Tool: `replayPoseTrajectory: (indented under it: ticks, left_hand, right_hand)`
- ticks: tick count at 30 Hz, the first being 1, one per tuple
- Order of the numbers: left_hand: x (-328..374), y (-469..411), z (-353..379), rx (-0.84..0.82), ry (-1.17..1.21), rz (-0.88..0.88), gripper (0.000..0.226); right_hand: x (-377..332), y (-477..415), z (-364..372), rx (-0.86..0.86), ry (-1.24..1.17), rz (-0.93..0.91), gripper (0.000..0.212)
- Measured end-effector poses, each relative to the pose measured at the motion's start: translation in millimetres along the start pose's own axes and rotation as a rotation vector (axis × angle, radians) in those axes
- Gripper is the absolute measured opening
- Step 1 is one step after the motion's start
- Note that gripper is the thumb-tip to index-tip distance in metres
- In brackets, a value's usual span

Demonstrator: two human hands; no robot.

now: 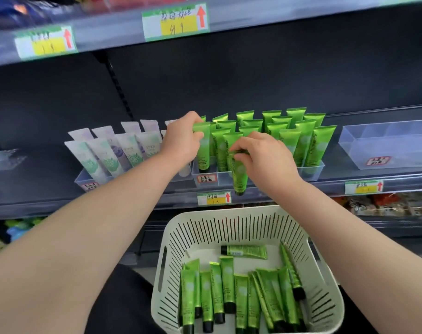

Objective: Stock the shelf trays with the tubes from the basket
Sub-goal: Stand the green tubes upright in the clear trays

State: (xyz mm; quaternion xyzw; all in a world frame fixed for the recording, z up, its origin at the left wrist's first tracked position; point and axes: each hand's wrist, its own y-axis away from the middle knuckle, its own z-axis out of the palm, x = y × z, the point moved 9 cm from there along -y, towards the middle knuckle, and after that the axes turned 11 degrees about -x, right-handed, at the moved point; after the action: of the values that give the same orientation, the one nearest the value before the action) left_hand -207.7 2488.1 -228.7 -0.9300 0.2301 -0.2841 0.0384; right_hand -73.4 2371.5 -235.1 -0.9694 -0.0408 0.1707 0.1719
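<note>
On the shelf (pixel 36 189), far left, pale tubes (pixel 108 150) stood leaning in a clear left tray (pixel 81 180). Just right of them the left hand (pixel 181 138) reached in over that tray's right end. Its fingers were curled over the flat top of the front-left tube (pixel 203 145), with the thumb on the tube's near face. That tube stood cap down in the leftmost near slot of the middle tray (pixel 222 180).

To the right, the right hand (pixel 260 155) had its fingers bent tight and pinched the upper part of the held tube (pixel 240 174). This green tube hung cap down in front of the middle tray's near wall, outside the tray. Its black cap reached below the shelf's front edge, just right of a price label (pixel 214 198).

Behind and right of both hands, the standing tubes (pixel 301 141), green, filled the middle tray in rows, all crimped end up. Farther right on the same shelf sat a clear right tray (pixel 385 150) with dividers, apart from the middle one.

Near and below the shelf was the white slotted basket (pixel 229 220). The loose tubes (pixel 241 292), also green, lay side by side on its floor, most with caps toward the near side. One crosswise tube (pixel 244 251) lay at the far side, cap to the left.
</note>
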Motion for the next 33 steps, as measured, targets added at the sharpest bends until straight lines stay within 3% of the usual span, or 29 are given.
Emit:
replayPoseTrajectory:
  ticks: [7,18,33]
  left_hand:
    - [-11,-27,20,-0.097,-0.138,-0.022,0.026]
    - [4,-11,-3,-0.014,-0.209,0.045,0.029]
    - [-20,40,-12,-0.108,-0.411,0.120,0.033]
  right_hand:
    - [7,-4,6,-0.003,-0.004,-0.001,0.017]
    - [-10,-10,0,0.005,0.004,-0.004,0.018]
    - [-52,-66,-10,0.079,0.067,0.007,0.019]
